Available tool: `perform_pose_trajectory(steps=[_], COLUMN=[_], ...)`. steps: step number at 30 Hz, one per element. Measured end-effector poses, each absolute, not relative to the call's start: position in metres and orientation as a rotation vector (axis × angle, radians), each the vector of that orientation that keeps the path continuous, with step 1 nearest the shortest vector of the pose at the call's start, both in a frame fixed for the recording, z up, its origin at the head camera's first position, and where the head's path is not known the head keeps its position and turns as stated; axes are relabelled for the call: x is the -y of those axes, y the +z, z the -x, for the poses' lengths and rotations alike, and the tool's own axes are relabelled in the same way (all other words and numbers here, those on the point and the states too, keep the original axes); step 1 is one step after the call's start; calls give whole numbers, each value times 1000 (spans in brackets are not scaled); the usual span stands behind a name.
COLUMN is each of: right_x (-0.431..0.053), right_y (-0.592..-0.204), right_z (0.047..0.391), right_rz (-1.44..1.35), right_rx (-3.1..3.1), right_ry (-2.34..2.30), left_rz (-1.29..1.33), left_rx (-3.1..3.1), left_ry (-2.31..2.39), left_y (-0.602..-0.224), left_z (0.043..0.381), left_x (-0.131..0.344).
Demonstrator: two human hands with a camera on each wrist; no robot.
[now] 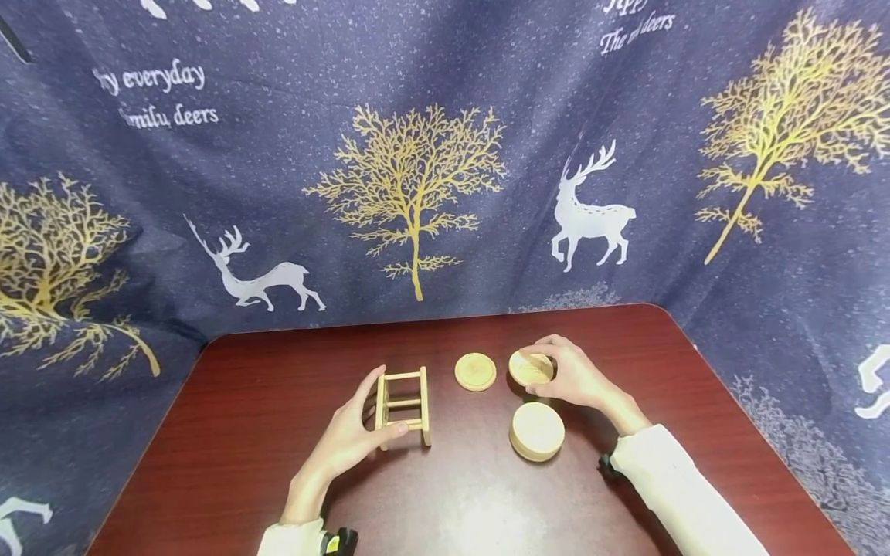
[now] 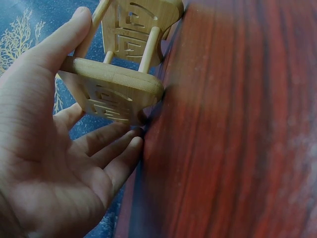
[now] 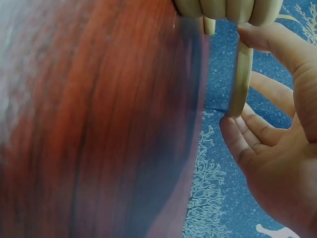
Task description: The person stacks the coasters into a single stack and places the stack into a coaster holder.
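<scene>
A small wooden coaster rack with dowel bars stands on the table, and my left hand grips its left side, thumb near the front bar. Carved cut-outs in the rack's side panels show in the left wrist view. My right hand pinches a round wooden coaster by its rim. That coaster appears edge-on in the right wrist view, close to the stack. The stack of round coasters sits just in front of the right hand. Between the rack and the held coaster lies another single coaster.
All of this is on a dark red wood-grain table. Behind the table's back edge hangs a blue cloth printed with trees and deer, which also covers both sides.
</scene>
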State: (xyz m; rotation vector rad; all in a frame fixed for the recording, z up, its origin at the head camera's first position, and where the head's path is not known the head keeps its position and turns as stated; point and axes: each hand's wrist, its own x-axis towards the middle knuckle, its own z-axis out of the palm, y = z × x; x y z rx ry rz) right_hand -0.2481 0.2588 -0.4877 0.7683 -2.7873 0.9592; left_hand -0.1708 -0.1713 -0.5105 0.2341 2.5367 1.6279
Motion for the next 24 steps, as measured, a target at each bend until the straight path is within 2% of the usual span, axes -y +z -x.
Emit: perform_pose_trajectory(steps=[24], right_x=[-259], right_y=[-479], right_z=[233], right_rz=[-777], right_rx=[2746], right_ry=[945], left_rz=[-259], left_rx=[-2586], left_ry=[1580], left_y=[-511], left_z=[171], left_x=[172])
